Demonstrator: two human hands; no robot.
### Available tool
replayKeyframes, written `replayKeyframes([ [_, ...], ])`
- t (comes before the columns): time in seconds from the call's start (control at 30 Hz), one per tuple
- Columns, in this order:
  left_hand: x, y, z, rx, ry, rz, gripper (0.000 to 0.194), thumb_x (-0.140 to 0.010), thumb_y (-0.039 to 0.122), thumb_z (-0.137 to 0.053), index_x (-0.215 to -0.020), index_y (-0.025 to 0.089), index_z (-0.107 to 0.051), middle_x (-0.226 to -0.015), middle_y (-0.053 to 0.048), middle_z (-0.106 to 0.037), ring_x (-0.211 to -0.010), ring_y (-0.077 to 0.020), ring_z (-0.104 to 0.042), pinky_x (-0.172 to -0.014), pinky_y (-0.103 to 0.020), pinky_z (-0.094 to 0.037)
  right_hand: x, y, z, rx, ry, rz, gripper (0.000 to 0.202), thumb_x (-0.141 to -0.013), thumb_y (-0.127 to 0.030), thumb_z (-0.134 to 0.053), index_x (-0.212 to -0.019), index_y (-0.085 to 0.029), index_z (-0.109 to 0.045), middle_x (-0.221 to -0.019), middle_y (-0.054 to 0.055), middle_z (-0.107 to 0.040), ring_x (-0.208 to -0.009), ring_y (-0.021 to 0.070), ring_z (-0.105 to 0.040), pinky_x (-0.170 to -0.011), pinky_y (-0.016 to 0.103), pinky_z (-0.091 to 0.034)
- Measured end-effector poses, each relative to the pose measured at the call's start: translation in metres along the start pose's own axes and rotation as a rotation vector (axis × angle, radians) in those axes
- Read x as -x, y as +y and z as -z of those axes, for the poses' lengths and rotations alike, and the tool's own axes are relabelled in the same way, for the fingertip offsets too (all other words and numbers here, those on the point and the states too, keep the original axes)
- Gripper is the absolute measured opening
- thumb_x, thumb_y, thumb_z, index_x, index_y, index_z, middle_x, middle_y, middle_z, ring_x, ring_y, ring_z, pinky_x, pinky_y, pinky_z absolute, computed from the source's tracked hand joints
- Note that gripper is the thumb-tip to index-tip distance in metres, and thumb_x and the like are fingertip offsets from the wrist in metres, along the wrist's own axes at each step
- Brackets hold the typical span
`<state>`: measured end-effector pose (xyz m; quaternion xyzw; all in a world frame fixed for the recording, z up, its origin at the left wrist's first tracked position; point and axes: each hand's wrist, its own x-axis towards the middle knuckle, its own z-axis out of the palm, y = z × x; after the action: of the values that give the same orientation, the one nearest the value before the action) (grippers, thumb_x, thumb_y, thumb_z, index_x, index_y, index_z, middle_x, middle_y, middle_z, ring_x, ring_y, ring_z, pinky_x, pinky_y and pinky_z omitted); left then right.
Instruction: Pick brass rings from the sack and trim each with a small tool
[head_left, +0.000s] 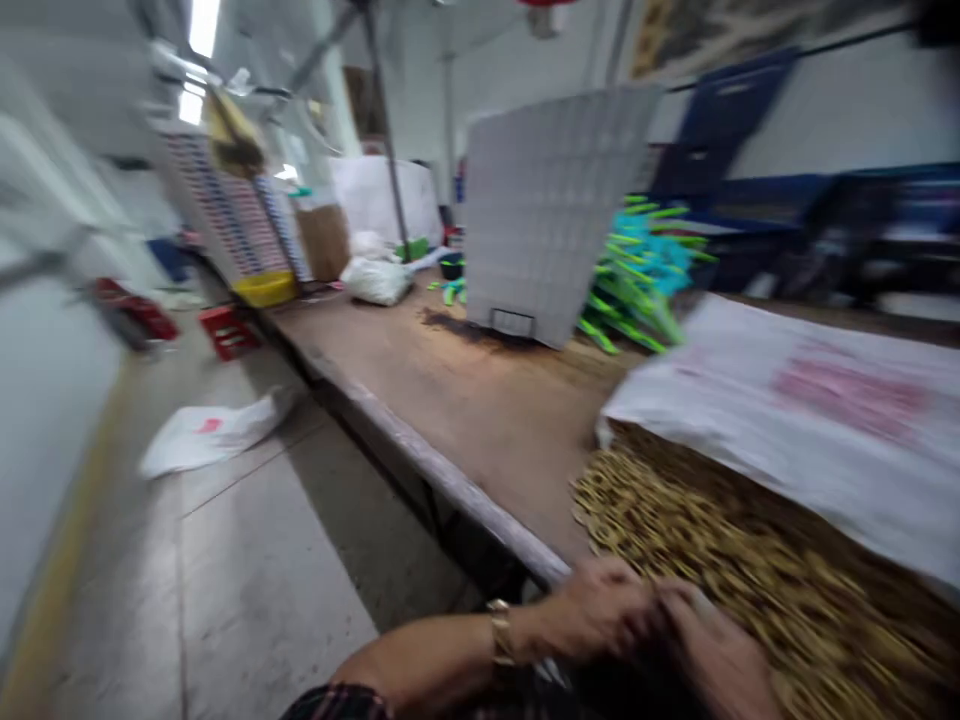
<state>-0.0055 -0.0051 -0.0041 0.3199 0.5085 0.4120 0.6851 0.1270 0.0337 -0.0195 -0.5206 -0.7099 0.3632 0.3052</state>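
At the table's near edge, my left hand (592, 608) is closed, its fingers curled and meeting my right hand, with a gold-coloured band on the wrist. My right hand (712, 645) is closed too, pressed against the left one; motion blurs both. Whatever they hold is too small or hidden to name, and a dark area lies just below them. Next to my hands spreads a heap of gold-coloured ring-like pieces (697, 540). A white woven sack (787, 400) with red print lies along the heap's far side.
The long brown table (480, 410) runs away to the left. On it stand a grey gridded panel (551, 210), bright green and blue pieces (645, 265), a white bag (379, 280) and a yellow basin (264, 290). A white sack (214, 435) and a red stool (227, 332) are on the floor.
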Motion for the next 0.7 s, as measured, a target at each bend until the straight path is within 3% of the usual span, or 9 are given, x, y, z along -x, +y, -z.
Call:
replayKeyframes([
  [0.07, 0.009, 0.010, 0.001, -0.014, 0.056, -0.067, 0.033, -0.066, 0.048, -0.058, -0.072, 0.016, -0.051, -0.055, 0.003, -0.047, -0.042, -0.0062, -0.040, -0.040, -0.018, -0.029, 0.005, -0.003, 0.002, -0.050, -0.094, -0.024, 0.032, -0.083, -0.039, -0.036, -0.084, -0.018, -0.060, -0.066, 0.002, -0.060, -0.060, 0.0147, -0.055, -0.055, 0.024, -0.045],
  [0.13, 0.010, 0.014, 0.004, 0.019, 0.028, -0.113, 0.033, -0.069, 0.050, -0.055, -0.075, 0.018, -0.048, -0.057, 0.005, -0.046, -0.040, -0.0043, -0.037, -0.037, -0.016, -0.025, 0.007, -0.007, 0.002, -0.013, -0.056, 0.005, 0.027, -0.081, -0.034, -0.037, -0.084, -0.018, -0.059, -0.065, 0.002, -0.059, -0.060, 0.0146, -0.054, -0.056, 0.024, -0.043],
  [0.37, 0.004, 0.001, 0.006, -0.012, -0.063, -0.188, 0.034, -0.074, 0.052, -0.051, -0.075, 0.018, -0.044, -0.053, 0.008, -0.042, -0.039, -0.0029, -0.032, -0.037, -0.014, -0.024, 0.015, -0.014, -0.003, 0.240, -0.061, 0.190, 0.019, -0.072, -0.010, -0.035, -0.076, -0.019, -0.051, -0.063, 0.001, -0.055, -0.056, 0.0121, -0.048, -0.054, 0.021, -0.032],
  [0.7, 0.002, 0.004, 0.009, -0.085, -0.043, -0.237, 0.032, -0.076, 0.050, -0.049, -0.078, 0.018, -0.044, -0.048, 0.009, -0.040, -0.038, -0.0038, -0.032, -0.039, -0.016, -0.027, 0.012, -0.012, -0.004, 0.363, -0.095, 0.203, 0.023, -0.070, -0.007, -0.036, -0.083, -0.018, -0.051, -0.070, 0.003, -0.061, -0.062, 0.0140, -0.053, -0.057, 0.021, -0.032],
])
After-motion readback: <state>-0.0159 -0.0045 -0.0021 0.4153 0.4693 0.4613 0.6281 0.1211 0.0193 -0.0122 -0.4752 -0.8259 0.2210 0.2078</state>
